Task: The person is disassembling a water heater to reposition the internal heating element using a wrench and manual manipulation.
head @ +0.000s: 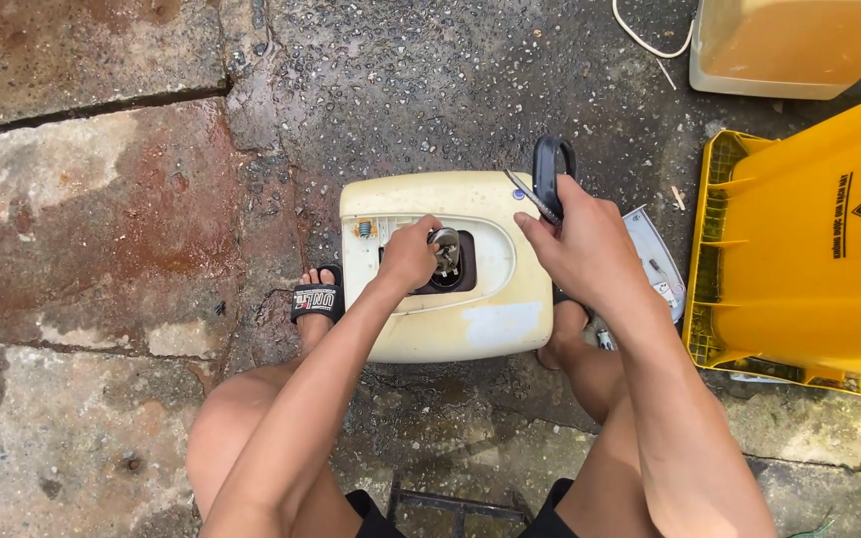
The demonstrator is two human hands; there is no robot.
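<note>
Between the feet lies a yellowed, scuffed cream appliance casing (pixel 447 299).

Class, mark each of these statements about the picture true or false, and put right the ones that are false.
1. The left hand is at a metal part in the dark opening of the cream casing. True.
2. The right hand holds a hammer. False: it holds black-handled pliers.
3. The casing rests on a wooden table. False: it sits on the wet stone ground.
4. A yellow bin lies to the right of the casing. True.
5. The person's feet are bare. False: a black sandal shows on the left foot.
</note>
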